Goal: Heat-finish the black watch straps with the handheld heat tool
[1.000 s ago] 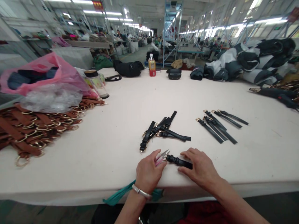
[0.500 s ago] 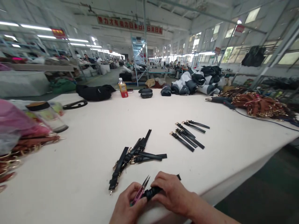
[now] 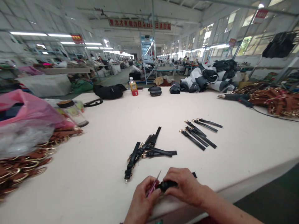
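Note:
Near the table's front edge, my left hand (image 3: 143, 199) is closed around small pink scissors (image 3: 153, 188), their pointed tip sticking up, and its fingertips touch the end of a black strap. My right hand (image 3: 185, 186) pinches that black strap (image 3: 166, 185), whose far end shows beyond the fingers. Just ahead lies a loose, overlapping pile of black buckled straps (image 3: 140, 151). Farther right, several more black straps (image 3: 192, 139) with gold buckles lie side by side, slanting.
Brown straps with gold rings (image 3: 30, 165) and a pink bag (image 3: 30, 109) are at the left, near a jar (image 3: 73, 112). A bottle (image 3: 133, 87) and black pouch (image 3: 109, 91) stand at the back. A heat gun (image 3: 237, 98) lies right, beside brown straps (image 3: 280, 101).
The view has turned left, so everything on the table appears shifted right. Both hands keep their holds; the scissors look narrower and tilted slightly differently.

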Available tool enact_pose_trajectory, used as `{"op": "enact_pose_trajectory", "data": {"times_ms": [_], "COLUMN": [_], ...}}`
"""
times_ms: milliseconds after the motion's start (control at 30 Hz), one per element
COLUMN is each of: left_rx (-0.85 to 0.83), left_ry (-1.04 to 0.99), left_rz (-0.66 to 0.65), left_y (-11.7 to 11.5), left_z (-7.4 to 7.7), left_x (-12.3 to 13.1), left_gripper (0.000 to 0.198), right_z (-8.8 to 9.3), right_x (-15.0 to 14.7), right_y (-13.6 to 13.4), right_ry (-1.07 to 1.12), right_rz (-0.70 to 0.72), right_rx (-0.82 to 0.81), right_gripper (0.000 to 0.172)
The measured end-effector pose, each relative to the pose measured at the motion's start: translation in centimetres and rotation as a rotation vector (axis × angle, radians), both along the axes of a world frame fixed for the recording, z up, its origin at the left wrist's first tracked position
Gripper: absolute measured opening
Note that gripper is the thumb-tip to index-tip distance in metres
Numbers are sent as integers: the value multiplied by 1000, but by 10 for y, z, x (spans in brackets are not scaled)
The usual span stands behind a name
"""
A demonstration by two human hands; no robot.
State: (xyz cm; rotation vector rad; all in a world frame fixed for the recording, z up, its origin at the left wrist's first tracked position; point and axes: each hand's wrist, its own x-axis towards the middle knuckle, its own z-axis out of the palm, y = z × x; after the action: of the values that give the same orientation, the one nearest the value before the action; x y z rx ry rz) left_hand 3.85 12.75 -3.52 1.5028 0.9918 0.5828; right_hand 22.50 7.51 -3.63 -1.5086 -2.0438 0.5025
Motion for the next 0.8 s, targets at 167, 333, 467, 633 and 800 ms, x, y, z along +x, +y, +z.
{"op": "enact_pose_trajectory", "data": {"times_ms": [167, 333, 467, 633, 800], "left_rx": [46, 72, 88, 96, 106], "left_ry": [36, 51, 63, 99, 106], "left_rz": [240, 403, 408, 409, 407], "left_y": [-2, -5, -8, -10, -8], "left_z": [-5, -9, -12, -17, -23], "left_x": [-26, -40, -35, -39, -41], "left_gripper": [29, 33, 33, 34, 33], "right_z": [33, 39, 30, 15, 11], "right_x": [91, 113, 34, -22, -8], "right_y": [25, 58, 82, 105, 106], "right_ry": [-170, -383, -252, -179, -74], "right_rz": [-329, -604, -327, -337, -342], "right_rx": [64, 145, 53, 29, 53], "right_gripper": [19, 36, 30, 26, 29]}}
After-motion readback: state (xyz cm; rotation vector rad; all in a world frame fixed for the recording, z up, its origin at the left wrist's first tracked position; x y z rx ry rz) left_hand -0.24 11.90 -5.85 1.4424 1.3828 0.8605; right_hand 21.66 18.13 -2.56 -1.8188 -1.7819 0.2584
